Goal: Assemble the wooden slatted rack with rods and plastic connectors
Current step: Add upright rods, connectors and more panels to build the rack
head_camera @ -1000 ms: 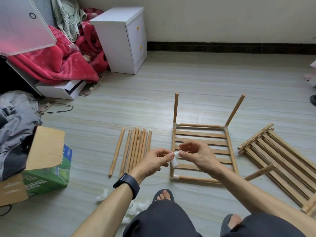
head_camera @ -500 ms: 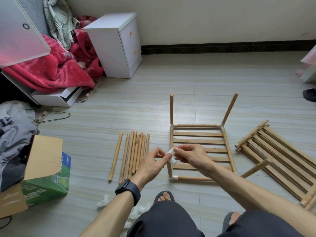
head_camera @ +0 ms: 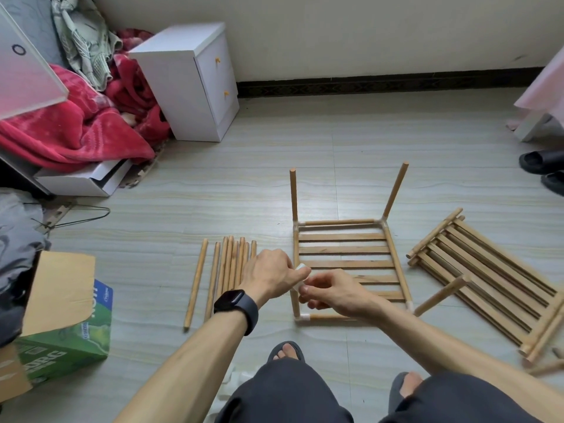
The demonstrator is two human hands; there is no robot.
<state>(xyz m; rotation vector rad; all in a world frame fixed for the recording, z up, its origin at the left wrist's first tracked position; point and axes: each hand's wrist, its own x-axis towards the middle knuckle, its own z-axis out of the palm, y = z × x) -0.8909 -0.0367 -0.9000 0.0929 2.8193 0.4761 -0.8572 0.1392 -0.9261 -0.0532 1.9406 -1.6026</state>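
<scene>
Just above the floor, the left hand (head_camera: 268, 276) pinches a small white plastic connector (head_camera: 300, 268) between thumb and fingers. The right hand (head_camera: 334, 291) meets it from the other side, fingertips curled onto the piece's lower end (the exact grip there is blurred). Both hover over the near left side of the slatted rack frame (head_camera: 345, 249). The frame lies flat on the floor (head_camera: 335, 166), with two rods standing at its far corners and a third leaning out from the near right corner. Loose rods (head_camera: 229, 264) lie side by side just left of the frame, and a second slatted panel (head_camera: 488, 276) lies to its right. A dark watch (head_camera: 236, 306) sits on the left wrist.
</scene>
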